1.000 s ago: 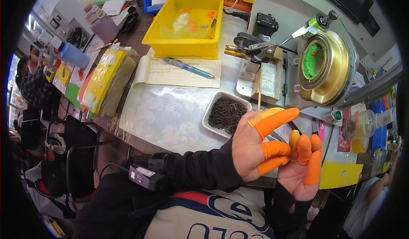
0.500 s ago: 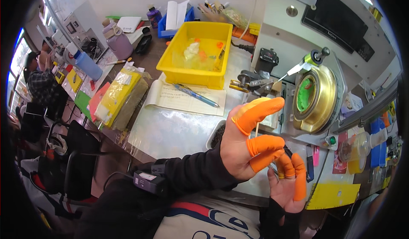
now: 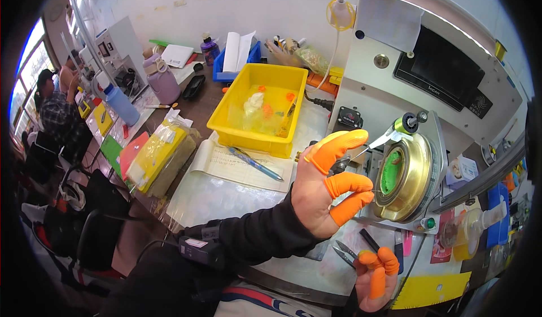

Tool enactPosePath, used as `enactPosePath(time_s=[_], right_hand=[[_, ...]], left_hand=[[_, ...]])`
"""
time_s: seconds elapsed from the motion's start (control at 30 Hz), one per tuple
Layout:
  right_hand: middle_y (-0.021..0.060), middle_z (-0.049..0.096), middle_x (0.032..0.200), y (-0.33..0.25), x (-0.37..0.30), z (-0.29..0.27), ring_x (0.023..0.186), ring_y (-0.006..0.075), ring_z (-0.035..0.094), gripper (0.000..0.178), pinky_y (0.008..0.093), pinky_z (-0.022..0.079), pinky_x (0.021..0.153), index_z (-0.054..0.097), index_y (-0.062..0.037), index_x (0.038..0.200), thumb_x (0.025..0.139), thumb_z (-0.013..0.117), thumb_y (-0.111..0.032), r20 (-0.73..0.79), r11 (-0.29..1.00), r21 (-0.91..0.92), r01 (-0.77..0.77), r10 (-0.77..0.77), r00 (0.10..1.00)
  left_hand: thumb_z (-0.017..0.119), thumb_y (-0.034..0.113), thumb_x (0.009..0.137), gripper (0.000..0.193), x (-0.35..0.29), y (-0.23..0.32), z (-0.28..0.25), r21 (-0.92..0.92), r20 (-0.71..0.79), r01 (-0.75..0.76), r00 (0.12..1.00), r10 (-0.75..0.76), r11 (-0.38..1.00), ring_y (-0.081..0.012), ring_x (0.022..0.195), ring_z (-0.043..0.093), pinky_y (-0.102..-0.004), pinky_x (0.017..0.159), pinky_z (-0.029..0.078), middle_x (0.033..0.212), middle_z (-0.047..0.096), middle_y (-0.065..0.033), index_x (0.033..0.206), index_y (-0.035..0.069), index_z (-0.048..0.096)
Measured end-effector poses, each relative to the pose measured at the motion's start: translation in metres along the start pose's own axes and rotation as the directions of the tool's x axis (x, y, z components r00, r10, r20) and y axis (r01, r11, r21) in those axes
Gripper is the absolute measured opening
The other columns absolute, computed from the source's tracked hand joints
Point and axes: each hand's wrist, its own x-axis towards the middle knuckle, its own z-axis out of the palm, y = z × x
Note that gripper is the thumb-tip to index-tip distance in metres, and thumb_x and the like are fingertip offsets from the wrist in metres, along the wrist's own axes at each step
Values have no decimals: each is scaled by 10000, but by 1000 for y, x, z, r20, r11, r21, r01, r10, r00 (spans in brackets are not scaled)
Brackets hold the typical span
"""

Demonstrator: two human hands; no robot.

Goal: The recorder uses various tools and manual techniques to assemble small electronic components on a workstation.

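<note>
My left hand [image 3: 324, 190], with orange finger covers, is raised in front of the brass round wheel with a green centre [image 3: 403, 176] on the grey machine [image 3: 395, 74]. Its thumb sticks up and apart; two curled fingertips reach the wheel's left rim. Nothing shows clearly in its grasp. My right hand [image 3: 375, 277], also with orange fingertips, is low near the table's front edge, closed around small metal tweezers [image 3: 342, 253] and a thin black tool [image 3: 370, 239]. A metal arm with a green roller [image 3: 403, 125] stands above the wheel.
A yellow bin [image 3: 259, 136] holds plastic bags and small orange bits. A paper sheet with a blue pen [image 3: 254, 163] lies in front of it. Yellow packets [image 3: 158, 153], bottles and a purple jug [image 3: 164, 82] are at the left. Another person [image 3: 53, 108] sits at the far left.
My left hand has risen from beside the right hand up to the brass wheel. The right hand has dropped lower. The view has tilted up toward the machine.
</note>
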Motion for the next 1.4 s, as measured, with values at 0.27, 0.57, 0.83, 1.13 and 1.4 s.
enactPosePath(time_s=[0.27, 0.57, 0.83, 1.13, 1.4], right_hand=[[146, 535, 1006, 3, 2, 0, 936, 214, 522, 348, 337, 391, 841, 392, 15, 1147, 831, 478, -102, -36, 996, -89, -23, 20, 999], [161, 512, 1045, -12, -2, 8, 960, 253, 507, 383, 350, 377, 859, 384, 17, 1158, 824, 498, -131, 22, 966, -220, 137, -135, 991], [181, 433, 1132, -109, 59, -17, 1017, 310, 443, 594, 414, 332, 881, 386, -22, 1138, 620, 659, -124, 476, 8, -833, 554, -500, 723], [168, 477, 1072, -120, 67, -109, 1033, 310, 430, 520, 445, 245, 934, 436, -3, 1102, 674, 604, -245, 254, -548, -820, 164, -91, 963], [214, 488, 1060, -226, -14, -7, 886, 263, 556, 569, 357, 469, 752, 283, 18, 1209, 723, 576, -31, 240, 505, -785, 359, -287, 927]], left_hand=[[644, 38, 640, 173, 4, -3, 3, -42, 4, 8, 1000, -8, 999, -295, 1068, 416, -352, 901, 295, 1154, 409, -199, 805, 57, 595], [648, 45, 632, 179, 3, 5, -1, -25, 10, -30, 1000, 30, 999, -305, 1069, 411, -361, 908, 286, 1152, 406, -203, 800, 75, 595], [653, 85, 585, 248, 6, 13, -4, 120, -66, -292, 951, 301, 949, -356, 978, 440, -438, 831, 328, 1065, 441, -187, 819, 138, 589], [636, 97, 573, 180, 7, 19, 20, 92, 153, -355, 928, 339, 930, -299, 952, 437, -487, 833, 254, 1057, 450, -135, 729, 144, 561], [671, 120, 568, 250, 31, 21, 4, -95, -47, -349, 937, 346, 932, -262, 931, 479, -456, 821, 260, 1017, 518, -96, 801, 161, 588]])
